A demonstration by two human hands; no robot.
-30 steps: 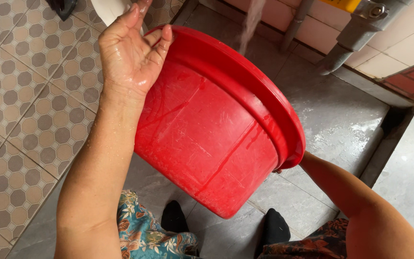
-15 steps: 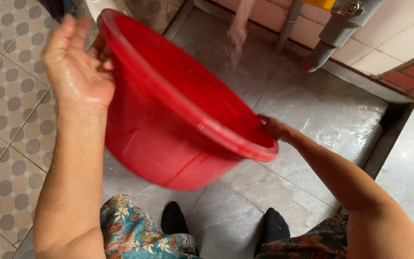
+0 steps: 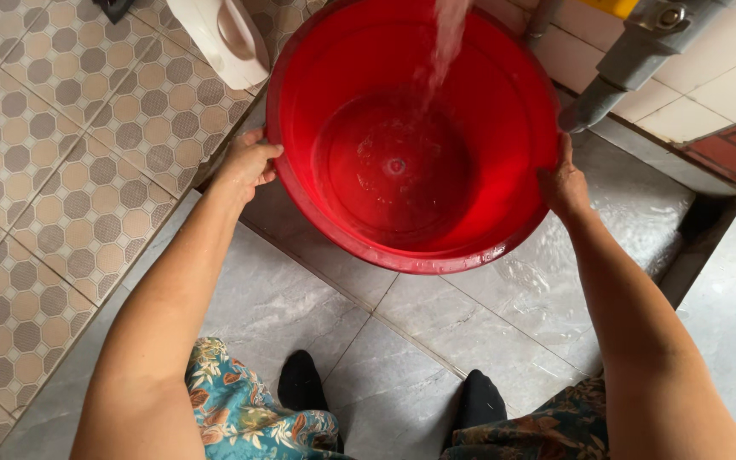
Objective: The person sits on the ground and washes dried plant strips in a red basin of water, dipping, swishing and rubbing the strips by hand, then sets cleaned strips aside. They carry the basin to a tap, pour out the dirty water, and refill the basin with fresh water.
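Far left: patterned floor of beige and brown octagon tiles [image 3: 36, 170], running up to a white plastic container with a moulded handle [image 3: 221, 34] at the top edge, only partly in view. Next, the left hand [image 3: 247, 163] grips the left rim of a big round red plastic basin [image 3: 411, 145], fingers curled over the edge, thumb on the outside. Basin is held level above the wet grey stone-look floor tiles [image 3: 436, 341], open side up, near the wall. A thin stream of water [image 3: 445, 43] falls from the top of the frame into the basin's middle; a shallow layer of water sits at the bottom. Right hand [image 3: 564, 183] clamps the right rim, fingers wrapped on the edge. Above it, a grey angled pipe [image 3: 623, 68] runs along the cream tiled wall [image 3: 726, 85], with red-brown tiles at far right. Bottom centre: two black-socked feet [image 3: 389, 396] and floral-print trousers [image 3: 240, 417] between the forearms.
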